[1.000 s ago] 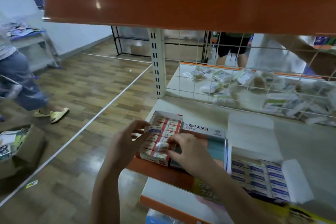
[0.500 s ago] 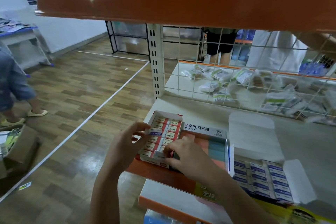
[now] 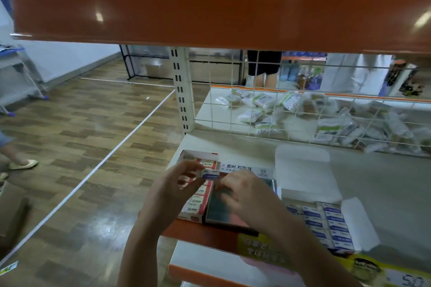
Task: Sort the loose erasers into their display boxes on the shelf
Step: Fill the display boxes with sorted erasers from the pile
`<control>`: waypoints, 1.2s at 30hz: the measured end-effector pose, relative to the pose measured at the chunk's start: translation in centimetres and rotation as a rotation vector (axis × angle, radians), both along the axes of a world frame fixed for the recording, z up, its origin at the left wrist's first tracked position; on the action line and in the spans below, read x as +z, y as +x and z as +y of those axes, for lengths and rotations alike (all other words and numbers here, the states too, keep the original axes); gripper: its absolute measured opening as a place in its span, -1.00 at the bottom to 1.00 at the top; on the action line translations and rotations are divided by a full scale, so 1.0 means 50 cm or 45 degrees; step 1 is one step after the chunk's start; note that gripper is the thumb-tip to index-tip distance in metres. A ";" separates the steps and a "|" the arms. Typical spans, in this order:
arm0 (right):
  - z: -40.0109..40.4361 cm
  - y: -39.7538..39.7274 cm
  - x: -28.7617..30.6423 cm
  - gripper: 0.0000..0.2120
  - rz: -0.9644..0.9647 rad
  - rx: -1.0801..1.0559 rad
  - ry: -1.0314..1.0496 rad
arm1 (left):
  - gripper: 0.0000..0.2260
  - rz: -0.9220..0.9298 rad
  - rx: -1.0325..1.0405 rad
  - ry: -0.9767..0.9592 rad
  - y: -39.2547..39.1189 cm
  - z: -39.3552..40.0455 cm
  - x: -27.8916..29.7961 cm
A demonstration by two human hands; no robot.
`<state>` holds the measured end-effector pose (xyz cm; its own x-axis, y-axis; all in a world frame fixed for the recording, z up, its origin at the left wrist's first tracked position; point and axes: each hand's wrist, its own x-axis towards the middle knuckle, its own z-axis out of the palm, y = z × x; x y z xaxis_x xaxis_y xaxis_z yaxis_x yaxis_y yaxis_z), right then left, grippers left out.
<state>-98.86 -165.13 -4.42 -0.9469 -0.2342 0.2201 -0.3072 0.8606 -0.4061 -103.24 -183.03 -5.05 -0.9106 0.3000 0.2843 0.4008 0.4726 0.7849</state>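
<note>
Left hand (image 3: 173, 190) pinched blue-label eraser (image 3: 210, 174) over red box (image 3: 198, 190), a mismatch. Right hand (image 3: 245, 193) curled, holding nothing discernible. Best practice judged: carry eraser right to blue box (image 3: 324, 226), seat flat in row.

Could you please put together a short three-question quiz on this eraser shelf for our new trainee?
1. True or false: the left hand holds a blue-labelled eraser above the red-labelled box.
2. Which display box holds blue-labelled erasers? A) the leftmost box B) the middle box C) the right box
3. Fill in: behind the boxes, a wire ____ separates this shelf from the packets beyond.

Key
1. True.
2. C.
3. Grid.
</note>
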 end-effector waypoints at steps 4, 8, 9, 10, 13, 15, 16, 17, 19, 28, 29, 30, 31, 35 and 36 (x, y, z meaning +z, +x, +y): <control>0.101 0.033 0.022 -0.77 0.047 -0.201 0.031 | -0.70 0.079 -0.118 0.018 -0.003 0.083 0.015; 0.201 0.082 0.032 -0.77 0.011 -0.504 -0.025 | -0.71 0.126 -0.303 -0.090 0.006 0.183 0.022; 0.224 0.096 0.032 -0.76 0.004 -0.582 -0.032 | -0.76 0.149 -0.347 -0.141 0.010 0.208 0.019; 0.244 0.109 0.030 -0.75 -0.005 -0.655 -0.038 | -0.80 0.161 -0.382 -0.204 0.014 0.231 0.016; 0.293 0.142 0.015 -0.70 -0.062 -0.853 -0.033 | -0.82 0.204 -0.426 -0.387 0.028 0.289 0.006; 0.318 0.159 0.001 -0.66 -0.117 -0.969 -0.022 | -0.82 0.258 -0.408 -0.519 0.036 0.319 0.004; 0.327 0.167 -0.006 -0.65 -0.145 -1.011 -0.024 | -0.81 0.297 -0.394 -0.589 0.038 0.333 0.003; 0.333 0.173 -0.013 -0.64 -0.170 -1.041 -0.032 | -0.79 0.332 -0.381 -0.658 0.040 0.344 0.001; 0.341 0.180 -0.026 -0.63 -0.203 -1.077 -0.054 | -0.78 0.382 -0.373 -0.759 0.043 0.363 -0.002; 0.344 0.182 -0.051 -0.75 -0.191 -1.042 -0.106 | -0.81 0.431 -0.379 -0.980 0.063 0.403 -0.019; 0.344 0.181 -0.053 -0.76 -0.189 -1.039 -0.113 | -0.81 0.437 -0.378 -0.994 0.065 0.406 -0.019; 0.344 0.181 -0.054 -0.76 -0.190 -1.039 -0.116 | -0.80 0.448 -0.373 -1.005 0.067 0.410 -0.018; 0.344 0.180 -0.055 -0.78 -0.190 -1.038 -0.113 | -0.80 0.458 -0.366 -1.014 0.070 0.413 -0.017; 0.348 0.182 -0.058 -0.80 -0.187 -1.017 -0.107 | -0.81 0.479 -0.343 -1.030 0.077 0.420 -0.016; 0.348 0.182 -0.058 -0.80 -0.183 -1.011 -0.111 | -0.81 0.478 -0.334 -1.033 0.078 0.419 -0.017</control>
